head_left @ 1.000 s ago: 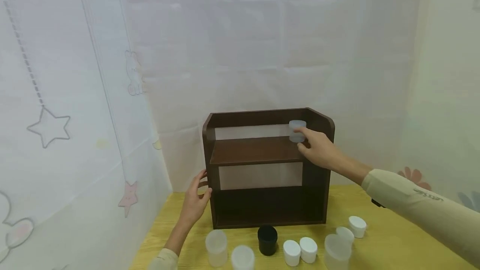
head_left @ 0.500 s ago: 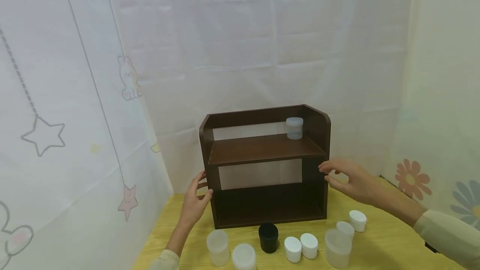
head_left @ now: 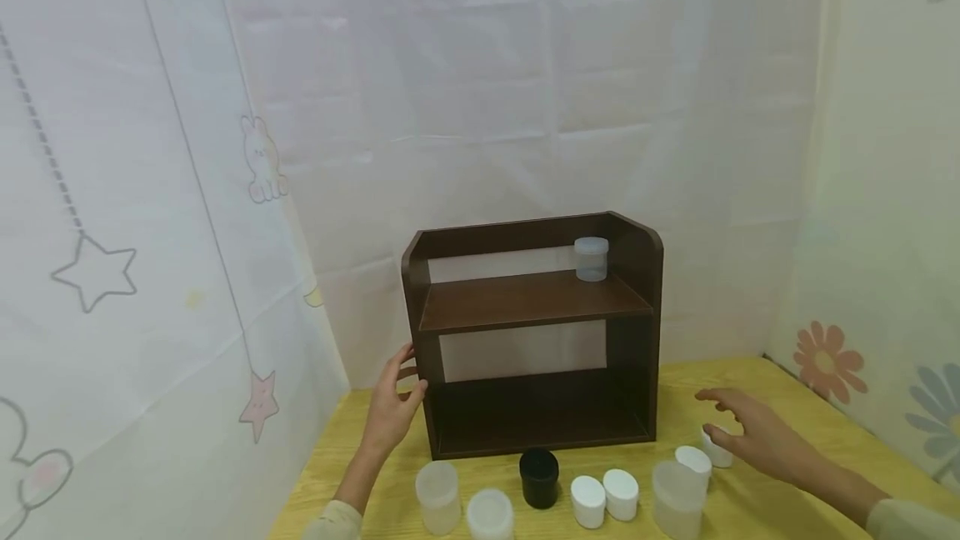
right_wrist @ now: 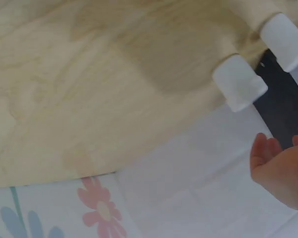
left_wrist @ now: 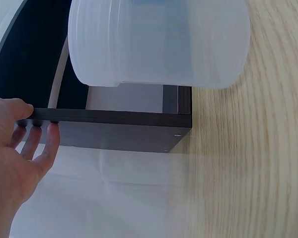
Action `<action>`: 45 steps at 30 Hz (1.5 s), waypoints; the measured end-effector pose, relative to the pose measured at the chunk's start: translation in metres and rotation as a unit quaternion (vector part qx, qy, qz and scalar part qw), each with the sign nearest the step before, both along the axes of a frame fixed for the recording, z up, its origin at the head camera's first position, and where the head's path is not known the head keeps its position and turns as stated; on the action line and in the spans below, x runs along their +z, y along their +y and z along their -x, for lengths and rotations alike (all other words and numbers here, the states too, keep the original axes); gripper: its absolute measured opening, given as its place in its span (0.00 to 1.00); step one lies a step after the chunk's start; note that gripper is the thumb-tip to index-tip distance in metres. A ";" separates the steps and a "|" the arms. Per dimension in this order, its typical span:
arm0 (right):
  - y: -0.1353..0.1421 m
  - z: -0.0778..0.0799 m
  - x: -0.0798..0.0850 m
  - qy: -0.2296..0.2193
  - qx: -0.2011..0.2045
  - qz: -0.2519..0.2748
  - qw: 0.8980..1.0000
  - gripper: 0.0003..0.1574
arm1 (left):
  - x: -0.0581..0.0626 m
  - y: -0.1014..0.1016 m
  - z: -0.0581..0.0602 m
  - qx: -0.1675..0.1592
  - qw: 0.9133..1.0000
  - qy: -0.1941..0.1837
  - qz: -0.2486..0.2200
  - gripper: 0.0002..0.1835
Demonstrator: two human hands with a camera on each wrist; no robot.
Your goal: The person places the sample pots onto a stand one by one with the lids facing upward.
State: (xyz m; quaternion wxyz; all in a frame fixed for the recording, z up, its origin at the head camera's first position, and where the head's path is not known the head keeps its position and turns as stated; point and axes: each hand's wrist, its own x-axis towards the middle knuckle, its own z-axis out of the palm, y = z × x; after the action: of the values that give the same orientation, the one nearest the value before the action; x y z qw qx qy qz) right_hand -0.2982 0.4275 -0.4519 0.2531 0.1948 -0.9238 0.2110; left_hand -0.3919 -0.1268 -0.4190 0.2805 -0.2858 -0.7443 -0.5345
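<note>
A dark brown two-tier shelf [head_left: 532, 325] stands on the table. My left hand [head_left: 390, 411] grips its left side panel [left_wrist: 114, 117], thumb on one face and fingers on the other. On the upper tier, at the right, sits a clear lidded plastic jar [head_left: 592, 260]. My right hand [head_left: 761, 440] is right of the shelf, fingers loosely bent and nothing held. It overlaps the rearmost white jar [head_left: 722, 458] in the head view. Another white jar [head_left: 693, 463] is close by. In the right wrist view the right hand [right_wrist: 283, 168] appears apart from both white jars [right_wrist: 238, 83].
Along the front stand frosted plastic jars [head_left: 438, 497], a black jar [head_left: 539, 477], two white jars [head_left: 588, 502] side by side and a tall frosted container [head_left: 678, 502]. A frosted container [left_wrist: 159, 44] looms close in the left wrist view. Printed cloth walls enclose the yellow table [head_left: 795, 515].
My right hand has let go of the clear jar on the upper tier and moved down and right towards the white jars. My left hand has stayed on the shelf's side.
</note>
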 end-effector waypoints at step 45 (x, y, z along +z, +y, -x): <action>0.007 0.001 -0.038 -0.110 -0.084 0.062 0.988 0.29 | -0.025 -0.004 0.030 0.011 0.999 -0.023 -0.031 0.35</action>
State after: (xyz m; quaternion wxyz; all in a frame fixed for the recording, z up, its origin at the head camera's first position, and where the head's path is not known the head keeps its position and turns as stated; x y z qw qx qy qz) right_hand -0.2993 0.4347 -0.4895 0.1783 0.0762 -0.9443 0.2659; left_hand -0.4218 -0.1306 -0.4437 0.2784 -0.2564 -0.7366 -0.5605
